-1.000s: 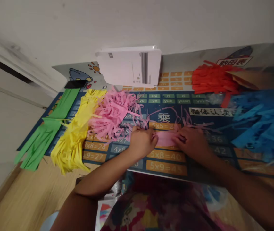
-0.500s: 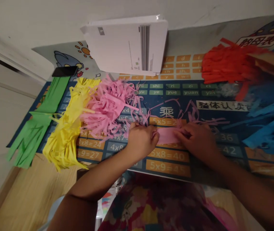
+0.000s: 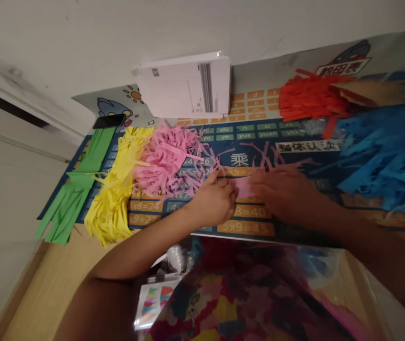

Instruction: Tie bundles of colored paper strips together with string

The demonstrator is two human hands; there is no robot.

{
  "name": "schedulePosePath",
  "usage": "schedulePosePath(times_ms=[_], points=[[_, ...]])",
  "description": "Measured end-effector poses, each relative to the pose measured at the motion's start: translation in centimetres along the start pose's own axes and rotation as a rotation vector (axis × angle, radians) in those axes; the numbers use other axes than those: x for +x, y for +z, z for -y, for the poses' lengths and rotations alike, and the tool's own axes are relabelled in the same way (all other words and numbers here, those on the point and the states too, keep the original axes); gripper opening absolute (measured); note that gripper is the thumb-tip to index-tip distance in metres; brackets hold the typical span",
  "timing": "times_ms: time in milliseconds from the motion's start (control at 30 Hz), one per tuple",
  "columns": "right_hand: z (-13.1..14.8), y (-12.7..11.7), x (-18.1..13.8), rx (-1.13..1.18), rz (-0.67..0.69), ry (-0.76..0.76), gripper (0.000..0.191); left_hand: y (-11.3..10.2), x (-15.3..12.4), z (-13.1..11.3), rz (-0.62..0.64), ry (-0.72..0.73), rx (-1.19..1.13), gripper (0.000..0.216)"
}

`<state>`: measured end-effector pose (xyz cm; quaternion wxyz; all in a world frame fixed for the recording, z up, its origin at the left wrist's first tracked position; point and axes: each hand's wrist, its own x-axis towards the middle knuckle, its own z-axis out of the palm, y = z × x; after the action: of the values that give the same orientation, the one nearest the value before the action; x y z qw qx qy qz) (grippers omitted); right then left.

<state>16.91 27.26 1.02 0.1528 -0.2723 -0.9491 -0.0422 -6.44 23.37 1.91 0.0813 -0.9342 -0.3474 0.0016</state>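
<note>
A strip of pink fringed paper (image 3: 244, 186) stretches between my two hands over the printed mat, its thin fringes spread on the far side. My left hand (image 3: 216, 199) is closed on the strip's left end, fingers curled in. My right hand (image 3: 283, 192), a little blurred, lies over the right end with its fingers bent down onto the paper. Just left of my hands is a fluffy heap of pink fringed paper (image 3: 168, 158), overlapping a bunch of yellow fringed paper (image 3: 112, 189).
Green fringed paper (image 3: 85, 175) hangs over the left edge, with a black phone (image 3: 109, 121) at its top. A white box (image 3: 184, 90) leans against the wall. To the right lie red fringed paper (image 3: 310, 97) and blue fringed paper (image 3: 383, 156).
My right hand has turned from a pinch at the strip's end to lying further over it, and less of the strip shows. The camera view has shifted.
</note>
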Motion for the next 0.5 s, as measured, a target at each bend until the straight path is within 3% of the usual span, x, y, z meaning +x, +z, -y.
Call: schedulePosePath(times_ms=[67, 167, 300, 500], points=[[-0.3, 0.4, 0.2, 0.058, 0.123, -0.152, 0.022, -0.4, 0.3, -0.4, 0.020, -0.039, 0.006, 0.029], [-1.3, 1.5, 0.5, 0.121, 0.141, -0.074, 0.018, -0.2, 0.7, -0.7, 0.017, -0.101, 0.002, 0.024], [-2.3, 2.2, 0.4, 0.256, 0.089, 0.055, 0.029, 0.9, 0.3, -0.4, -0.049, -0.199, -0.030, 0.021], [-3.6, 3.1, 0.1, 0.392, 0.093, 0.093, 0.020, 1.4, -1.5, 0.9, -0.126, -0.361, -0.299, 0.019]])
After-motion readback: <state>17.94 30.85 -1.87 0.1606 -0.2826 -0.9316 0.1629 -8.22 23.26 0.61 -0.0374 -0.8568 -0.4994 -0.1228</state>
